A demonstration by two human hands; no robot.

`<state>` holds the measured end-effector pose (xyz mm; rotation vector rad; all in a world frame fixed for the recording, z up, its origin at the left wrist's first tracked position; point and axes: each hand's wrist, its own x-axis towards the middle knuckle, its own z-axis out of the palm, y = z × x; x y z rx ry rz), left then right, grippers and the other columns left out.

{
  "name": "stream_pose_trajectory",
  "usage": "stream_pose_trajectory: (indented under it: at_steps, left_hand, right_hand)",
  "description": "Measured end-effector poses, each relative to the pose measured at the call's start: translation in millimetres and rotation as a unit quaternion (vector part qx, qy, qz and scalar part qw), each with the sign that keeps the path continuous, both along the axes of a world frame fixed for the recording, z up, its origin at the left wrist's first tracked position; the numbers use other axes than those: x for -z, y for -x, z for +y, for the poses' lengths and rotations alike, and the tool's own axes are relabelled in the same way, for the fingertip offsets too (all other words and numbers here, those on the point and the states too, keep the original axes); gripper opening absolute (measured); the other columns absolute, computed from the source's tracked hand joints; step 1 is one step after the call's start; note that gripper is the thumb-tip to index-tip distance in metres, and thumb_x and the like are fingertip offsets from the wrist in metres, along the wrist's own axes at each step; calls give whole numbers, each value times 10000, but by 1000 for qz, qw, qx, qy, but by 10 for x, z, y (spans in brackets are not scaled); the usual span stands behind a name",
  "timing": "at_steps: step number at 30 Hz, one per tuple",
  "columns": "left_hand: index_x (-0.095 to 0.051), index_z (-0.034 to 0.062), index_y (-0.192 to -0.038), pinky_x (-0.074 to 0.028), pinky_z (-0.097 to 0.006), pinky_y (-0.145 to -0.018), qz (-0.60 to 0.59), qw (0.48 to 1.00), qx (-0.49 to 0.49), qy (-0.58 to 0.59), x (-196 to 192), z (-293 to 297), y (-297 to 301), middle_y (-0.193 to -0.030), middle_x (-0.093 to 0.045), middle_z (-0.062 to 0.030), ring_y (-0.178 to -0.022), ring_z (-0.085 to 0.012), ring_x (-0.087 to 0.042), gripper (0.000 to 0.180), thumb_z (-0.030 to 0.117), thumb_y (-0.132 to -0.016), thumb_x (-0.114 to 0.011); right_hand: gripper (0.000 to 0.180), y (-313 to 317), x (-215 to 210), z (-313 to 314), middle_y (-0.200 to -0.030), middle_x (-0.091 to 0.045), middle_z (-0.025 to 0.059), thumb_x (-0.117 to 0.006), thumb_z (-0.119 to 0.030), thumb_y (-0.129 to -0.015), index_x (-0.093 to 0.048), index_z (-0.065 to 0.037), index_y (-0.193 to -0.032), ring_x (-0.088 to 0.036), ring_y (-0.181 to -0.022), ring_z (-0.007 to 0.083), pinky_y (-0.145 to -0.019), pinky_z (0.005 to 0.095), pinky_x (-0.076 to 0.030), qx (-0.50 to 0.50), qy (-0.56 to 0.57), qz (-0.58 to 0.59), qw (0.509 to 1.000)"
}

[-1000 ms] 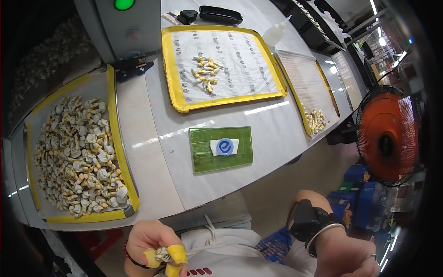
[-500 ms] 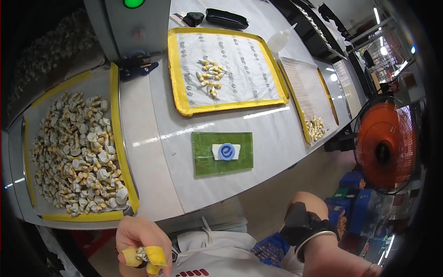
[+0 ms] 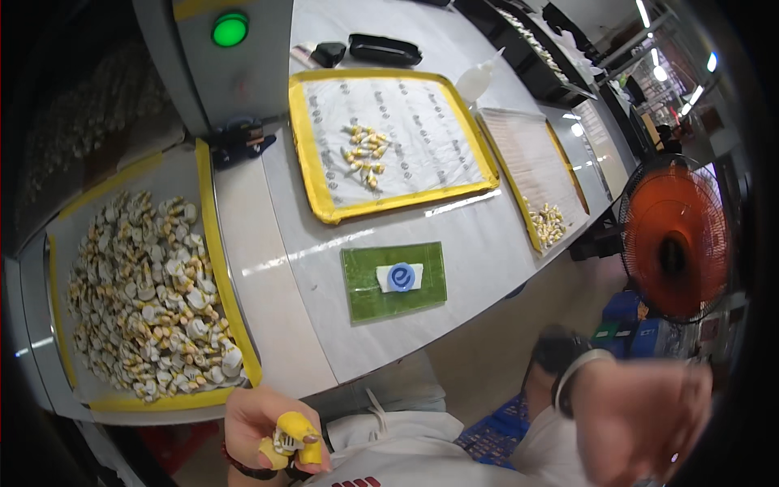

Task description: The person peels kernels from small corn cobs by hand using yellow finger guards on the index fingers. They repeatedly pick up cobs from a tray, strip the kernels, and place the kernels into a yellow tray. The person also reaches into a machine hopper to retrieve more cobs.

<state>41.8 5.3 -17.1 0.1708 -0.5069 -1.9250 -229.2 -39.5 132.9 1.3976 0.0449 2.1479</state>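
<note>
Below the table edge (image 3: 324, 373), our left hand (image 3: 272, 430) grasps 1 yellow-wrapped part (image 3: 290, 438); right hand (image 3: 641, 422) blurred, grip indeterminable.

Grey worktable (image 3: 268, 243), orange fan (image 3: 675, 240), ceiling lights (image 3: 649, 14)

Grey table (image 3: 268, 243) bearing trays (image 3: 324, 203), green mat (image 3: 365, 296)
</note>
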Motion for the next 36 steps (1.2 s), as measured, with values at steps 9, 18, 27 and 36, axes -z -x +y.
stream_pose_trajectory:
  at_steps: [9, 18, 27, 36]
  left_hand:
    - [-538, 9, -1106, -462, -265, -420, 4, 996, -71, 50, -13, 237, 64, -776, -548, -115, -611, -183, -494, 331, 147, -829, -655]
    - [-542, 37, -1146, -479, -329, -575, -91, 989, -89, 76, 33, 337, -96, -882, -594, -92, -736, -204, -551, 351, 185, -843, -641]
    - [-510, 5, -1097, -476, -304, -603, 15, 998, -54, 28, -30, 273, -42, -934, -630, -103, -791, -199, -583, 274, 123, -868, -606]
    - [-539, 56, -980, -428, -240, -507, -111, 989, -63, 74, 76, 269, -53, -732, -535, -79, -619, -161, -459, 281, 326, -903, -550]
  right_hand:
    - [239, -1, 969, -1706, -983, -595, 113, -657, -87, -733, -658, -65, -972, -575, -931, 273, -811, 357, -470, 114, -652, 506, 552]
    - [73, -300, 1127, -1831, -792, -602, 143, -610, -82, -709, -649, -22, -725, -601, -788, 318, -668, 391, -497, 119, -646, 530, 536]
    - [113, -295, 1188, -1829, -842, -589, 184, -605, -15, -713, -578, 40, -808, -594, -845, 332, -694, 401, -495, 108, -632, 525, 560]
    - [77, -48, 845, -1301, -716, -607, 139, -545, -33, -719, -588, -21, -782, -596, -716, 326, -641, 395, -471, -83, -626, 424, 649]
